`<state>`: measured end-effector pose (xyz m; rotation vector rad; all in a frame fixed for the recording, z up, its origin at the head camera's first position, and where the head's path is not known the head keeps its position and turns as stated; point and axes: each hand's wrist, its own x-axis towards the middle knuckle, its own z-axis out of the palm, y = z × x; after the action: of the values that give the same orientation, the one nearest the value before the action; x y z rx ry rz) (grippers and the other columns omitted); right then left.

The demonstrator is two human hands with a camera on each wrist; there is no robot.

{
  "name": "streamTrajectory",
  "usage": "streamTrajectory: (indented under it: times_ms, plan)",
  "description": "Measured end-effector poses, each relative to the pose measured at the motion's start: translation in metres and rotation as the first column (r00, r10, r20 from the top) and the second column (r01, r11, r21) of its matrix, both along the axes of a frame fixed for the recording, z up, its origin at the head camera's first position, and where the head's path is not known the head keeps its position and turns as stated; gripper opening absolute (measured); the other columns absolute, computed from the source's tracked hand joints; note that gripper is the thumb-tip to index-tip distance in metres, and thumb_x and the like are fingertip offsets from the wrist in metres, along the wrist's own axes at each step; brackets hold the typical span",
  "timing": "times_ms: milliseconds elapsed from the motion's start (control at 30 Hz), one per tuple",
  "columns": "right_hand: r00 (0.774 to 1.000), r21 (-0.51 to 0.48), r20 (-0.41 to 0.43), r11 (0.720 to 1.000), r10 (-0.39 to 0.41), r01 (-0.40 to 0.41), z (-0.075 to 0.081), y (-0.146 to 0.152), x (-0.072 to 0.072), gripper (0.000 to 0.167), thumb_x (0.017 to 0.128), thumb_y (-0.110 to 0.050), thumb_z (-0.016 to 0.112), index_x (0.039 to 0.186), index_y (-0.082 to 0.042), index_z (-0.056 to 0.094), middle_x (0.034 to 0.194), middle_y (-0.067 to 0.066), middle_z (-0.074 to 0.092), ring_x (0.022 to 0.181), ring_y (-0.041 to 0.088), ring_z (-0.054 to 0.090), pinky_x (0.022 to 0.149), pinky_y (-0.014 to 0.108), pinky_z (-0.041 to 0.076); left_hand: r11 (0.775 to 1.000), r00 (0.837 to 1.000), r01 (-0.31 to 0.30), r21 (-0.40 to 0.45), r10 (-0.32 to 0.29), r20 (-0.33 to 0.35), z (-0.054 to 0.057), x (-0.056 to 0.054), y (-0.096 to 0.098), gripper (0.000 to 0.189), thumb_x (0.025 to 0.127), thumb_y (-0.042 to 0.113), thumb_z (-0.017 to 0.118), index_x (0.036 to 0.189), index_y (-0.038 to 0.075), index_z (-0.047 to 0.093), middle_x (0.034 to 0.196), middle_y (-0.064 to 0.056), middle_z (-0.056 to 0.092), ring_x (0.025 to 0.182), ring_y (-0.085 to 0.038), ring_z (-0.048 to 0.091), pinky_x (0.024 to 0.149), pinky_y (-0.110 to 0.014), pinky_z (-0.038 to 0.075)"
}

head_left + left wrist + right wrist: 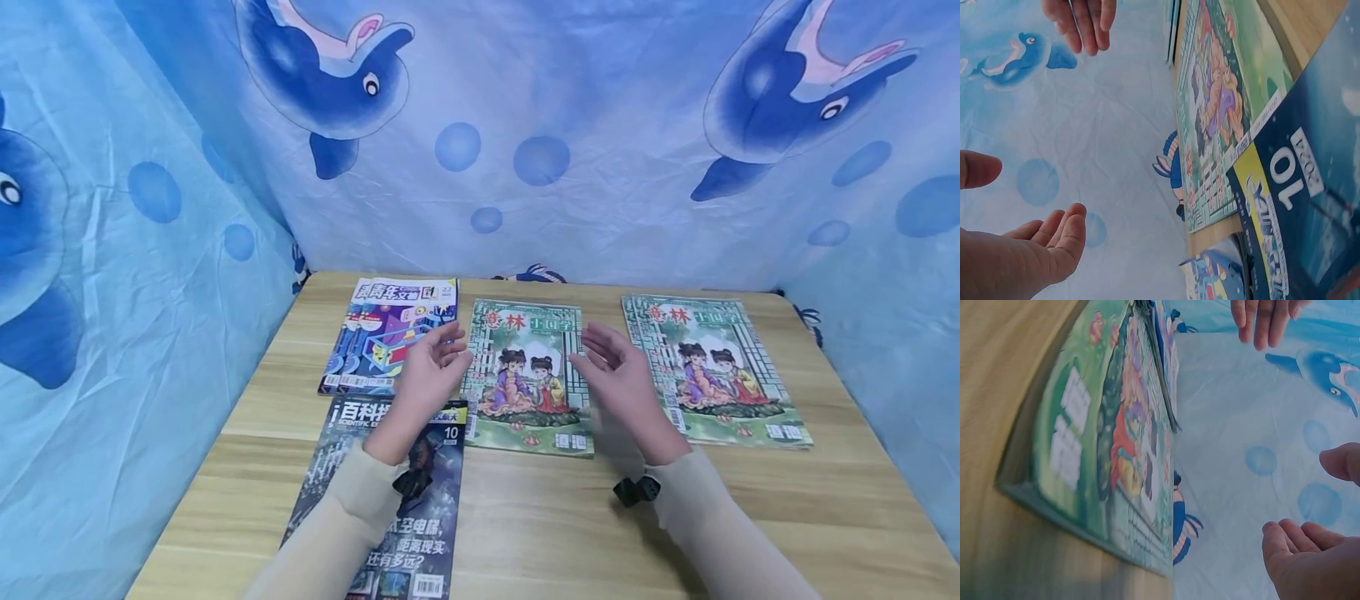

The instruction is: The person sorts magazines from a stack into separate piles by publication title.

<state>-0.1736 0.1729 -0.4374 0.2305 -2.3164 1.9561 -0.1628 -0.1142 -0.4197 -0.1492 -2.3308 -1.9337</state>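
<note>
A green magazine (528,375) with two cartoon children on its cover lies at the middle of the table. My left hand (431,375) is in the air near its left edge, partly in front of purple magazines (405,333). By its right edge my right hand (618,383) is raised, palm turned inward. In the left wrist view, the left hand (1029,262) has loosely bent fingers and nothing in it. The right wrist view likewise has nothing in the right hand (1316,562). Both hands stand apart from the green magazine (1085,437) below.
Several overlapping green magazines (720,375) with the same cover lie at the right. A dark science magazine (435,508) lies at the front left, under the left forearm. Blue curtains (487,108) with dolphins surround the wooden table (540,533) at the back and sides.
</note>
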Motion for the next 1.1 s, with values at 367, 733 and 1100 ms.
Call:
streamTrajectory:
  times_ms: [367,733,1100]
  plan:
    - [1.000,0.026,0.007,1.000,-0.017,0.017,-0.009,0.014,0.010,0.065,0.091,-0.018,0.079,0.145,0.003,0.049,0.141,0.017,0.056,0.131,0.032,0.052,0.107,0.035,0.042,1.000,1.000,-0.009,-0.020,0.009,0.022,-0.008,0.005,0.002,0.054,0.096,0.009,0.069,0.146,0.001,0.051,0.133,-0.009,0.060,0.116,-0.027,0.062,0.096,-0.037,0.052]
    - [0.999,0.043,-0.003,0.998,-0.039,0.039,-0.018,0.022,0.015,0.065,0.091,-0.013,0.079,0.146,0.003,0.048,0.143,0.019,0.053,0.132,0.032,0.050,0.106,0.030,0.041,1.000,1.000,0.009,-0.019,-0.009,-0.004,-0.013,0.006,0.000,0.055,0.096,0.010,0.069,0.146,-0.002,0.049,0.135,-0.014,0.058,0.123,-0.033,0.058,0.100,-0.043,0.049]
    - [0.998,0.040,-0.009,0.997,-0.061,0.061,-0.020,0.029,0.016,0.064,0.091,-0.006,0.077,0.146,0.005,0.046,0.143,0.020,0.053,0.132,0.033,0.050,0.105,0.028,0.042,0.997,1.000,-0.019,-0.080,0.020,0.012,-0.015,0.009,0.000,0.055,0.095,0.015,0.072,0.144,-0.001,0.051,0.136,-0.013,0.059,0.123,-0.033,0.059,0.101,-0.042,0.049]
